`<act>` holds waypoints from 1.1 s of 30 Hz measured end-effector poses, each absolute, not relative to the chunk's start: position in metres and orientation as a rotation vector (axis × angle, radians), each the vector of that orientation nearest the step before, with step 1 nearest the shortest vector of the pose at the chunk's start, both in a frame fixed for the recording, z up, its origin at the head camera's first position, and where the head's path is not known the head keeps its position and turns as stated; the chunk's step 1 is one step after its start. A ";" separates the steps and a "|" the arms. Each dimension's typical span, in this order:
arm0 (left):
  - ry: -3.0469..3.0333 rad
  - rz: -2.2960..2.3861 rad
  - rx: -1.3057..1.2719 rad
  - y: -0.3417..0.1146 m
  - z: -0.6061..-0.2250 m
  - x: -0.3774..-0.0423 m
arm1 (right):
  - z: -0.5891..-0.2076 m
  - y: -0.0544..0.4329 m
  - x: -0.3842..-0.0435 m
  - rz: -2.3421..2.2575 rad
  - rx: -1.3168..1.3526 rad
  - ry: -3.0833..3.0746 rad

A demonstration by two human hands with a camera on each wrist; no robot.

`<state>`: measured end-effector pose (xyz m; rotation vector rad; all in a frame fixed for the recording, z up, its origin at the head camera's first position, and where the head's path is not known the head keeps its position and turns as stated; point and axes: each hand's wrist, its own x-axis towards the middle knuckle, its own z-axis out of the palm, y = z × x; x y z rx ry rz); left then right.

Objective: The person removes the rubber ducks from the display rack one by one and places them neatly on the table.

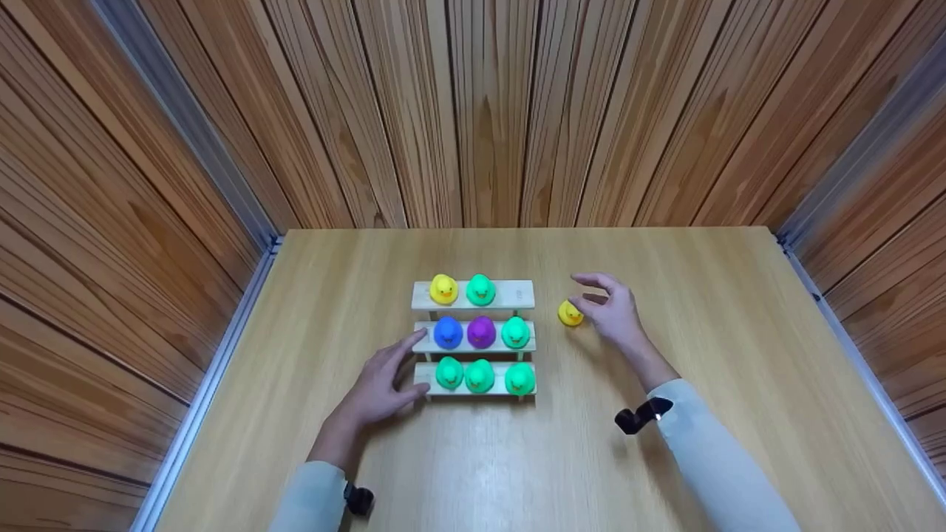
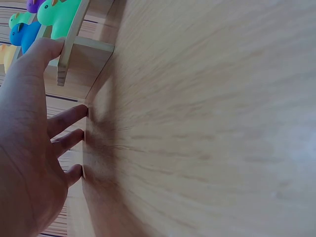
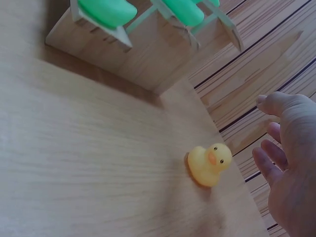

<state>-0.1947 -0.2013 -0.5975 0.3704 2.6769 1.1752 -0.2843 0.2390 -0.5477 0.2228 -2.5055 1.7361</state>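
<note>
A three-tier wooden rack (image 1: 526, 295) holds small rubber ducks. A yellow duck (image 1: 443, 290) and a green duck (image 1: 480, 290) sit on the top tier. On the middle tier are a blue duck (image 1: 448, 333), a purple duck (image 1: 481, 332) and a green one; three green ducks line the bottom tier. My left hand (image 1: 378, 384) touches the rack's left end, thumb (image 2: 47, 49) against the bottom tier, with other fingers down by the tabletop. A loose yellow duck (image 3: 207, 165) stands upright right of the rack. My right hand (image 1: 610, 310) hovers beside it, thumb and fingers apart, holding nothing.
The rack and loose duck stand on a light wooden table (image 1: 488, 458). Wood-panelled walls (image 1: 488, 111) rise behind and at both sides, with metal strips (image 1: 199, 436) along the table's side edges.
</note>
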 end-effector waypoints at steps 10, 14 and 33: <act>2.698 1.169 0.383 -0.208 -0.597 -0.195 | -0.524 0.218 -0.288 1.789 0.298 -2.437; 2.696 1.169 0.404 -0.207 -0.598 -0.195 | -0.515 0.208 -0.286 1.789 0.315 -2.419; 2.700 1.176 0.409 -0.201 -0.598 -0.195 | -0.495 0.143 -0.275 1.847 0.548 -2.324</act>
